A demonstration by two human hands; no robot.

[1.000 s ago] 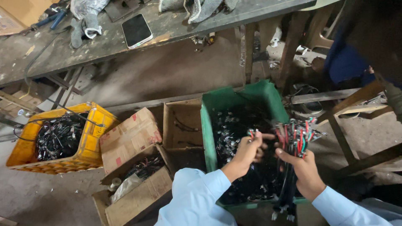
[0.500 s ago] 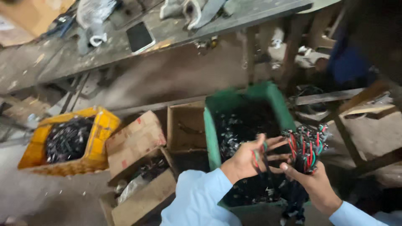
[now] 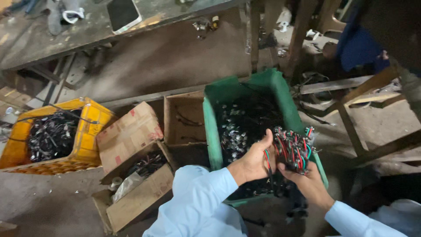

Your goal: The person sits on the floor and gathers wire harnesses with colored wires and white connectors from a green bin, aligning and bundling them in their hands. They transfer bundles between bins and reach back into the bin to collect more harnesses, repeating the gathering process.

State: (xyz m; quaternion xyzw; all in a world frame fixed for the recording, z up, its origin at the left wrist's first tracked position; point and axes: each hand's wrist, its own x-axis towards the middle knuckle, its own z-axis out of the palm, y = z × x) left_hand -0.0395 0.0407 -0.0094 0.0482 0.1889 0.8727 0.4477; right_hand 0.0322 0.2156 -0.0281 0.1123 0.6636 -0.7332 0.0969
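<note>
Closest to you, both your hands meet over the green crate (image 3: 210, 131). Your right hand (image 3: 309, 182) is closed under a bundle of red, green and black wires (image 3: 293, 149); your left hand (image 3: 254, 161) pinches strands at its nine o'clock side. The bundle looks light, floppy, tangle-prone; grip it mid-bunch. Cardboard boxes (image 3: 131, 136) sit at nine o'clock, then a yellow crate (image 3: 90, 131).

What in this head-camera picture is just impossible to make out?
- Right hand: its fingers lie under the bundle of red, green and black wires.
- Green crate: the near end is covered by both arms; its dark parts are too small and blurred to identify.
- Yellow crate: its contents are a dark tangle.
- Flat dark device on the bench: cut off by the top edge.
</note>
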